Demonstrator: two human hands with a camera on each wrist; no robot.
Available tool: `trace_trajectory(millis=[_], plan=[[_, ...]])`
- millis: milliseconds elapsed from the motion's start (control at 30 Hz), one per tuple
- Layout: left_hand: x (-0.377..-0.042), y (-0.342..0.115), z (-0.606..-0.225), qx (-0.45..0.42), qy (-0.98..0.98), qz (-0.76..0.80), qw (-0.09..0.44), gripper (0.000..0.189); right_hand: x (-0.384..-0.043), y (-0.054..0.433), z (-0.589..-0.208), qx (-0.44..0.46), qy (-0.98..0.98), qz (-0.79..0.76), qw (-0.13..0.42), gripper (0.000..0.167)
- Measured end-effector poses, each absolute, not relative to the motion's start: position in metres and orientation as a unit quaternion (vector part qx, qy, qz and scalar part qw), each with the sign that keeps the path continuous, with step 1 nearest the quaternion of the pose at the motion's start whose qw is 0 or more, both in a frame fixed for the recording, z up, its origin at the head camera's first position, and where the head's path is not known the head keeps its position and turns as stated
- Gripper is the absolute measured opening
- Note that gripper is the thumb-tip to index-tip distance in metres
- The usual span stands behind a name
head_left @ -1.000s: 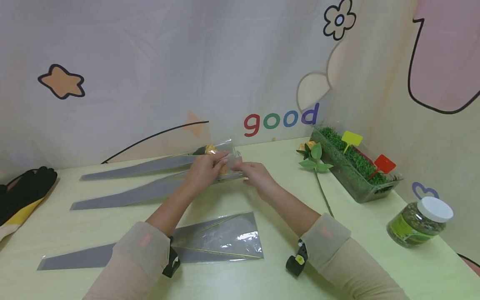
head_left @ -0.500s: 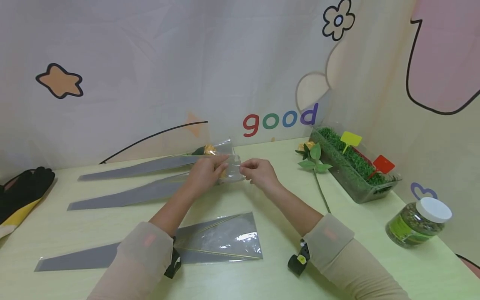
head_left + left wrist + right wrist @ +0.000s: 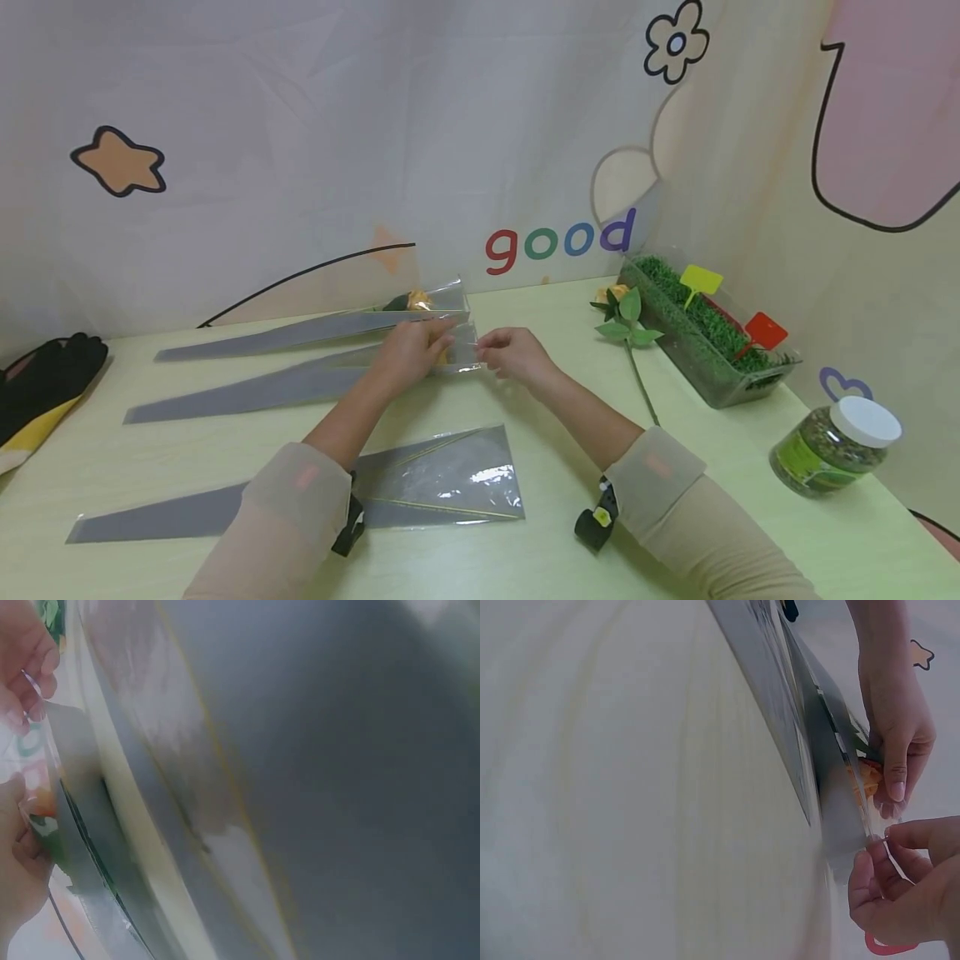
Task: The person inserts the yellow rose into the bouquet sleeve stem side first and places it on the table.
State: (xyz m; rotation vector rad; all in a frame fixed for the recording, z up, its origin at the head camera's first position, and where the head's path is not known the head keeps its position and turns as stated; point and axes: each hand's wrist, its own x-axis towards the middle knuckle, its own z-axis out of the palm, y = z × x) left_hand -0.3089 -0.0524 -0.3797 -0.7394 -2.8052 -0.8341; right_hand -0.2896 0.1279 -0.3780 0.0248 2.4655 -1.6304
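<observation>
My left hand (image 3: 412,350) grips the upper edge of a clear-and-grey tapered flower sleeve (image 3: 262,396), near its wide end. A yellow artificial rose (image 3: 864,780) lies inside that sleeve, partly hidden by the left fingers in the head view. At the sleeve's open end, my right hand (image 3: 517,357) pinches the film edge between thumb and forefinger, as the right wrist view shows. Just behind lies another sleeve (image 3: 277,337) holding a yellow rose (image 3: 418,300). Nearest me is a flat sleeve (image 3: 442,475) with gold lines and no flower, partly covered by the left forearm.
A loose yellow rose (image 3: 630,321) with green leaves lies to the right. Beyond it stand a clear planter (image 3: 720,392) of artificial grass with yellow and red tags, and a white-lidded jar (image 3: 825,454). A black-and-yellow glove (image 3: 52,383) rests at far left.
The middle sleeve has shifted slightly left, its wide end lower. My left hand has dropped a little; my right fingers have moved off the sleeve's front to its end edge.
</observation>
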Motion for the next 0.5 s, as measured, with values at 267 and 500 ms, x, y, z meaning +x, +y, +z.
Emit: trace_trajectory(millis=[267,500], plan=[[-0.3073,-0.0536,-0.3808,-0.245,-0.932,-0.261,0.057,0.034,-0.2879,0.1275,-0.3773,0.008,0.834,-0.54,0.114,0.017],[-0.3025,-0.0592,-0.3716,-0.258,-0.914,-0.296,0.102,0.034,-0.2884,0.1306,-0.3723,0.017,0.846,-0.521,0.109,0.022]])
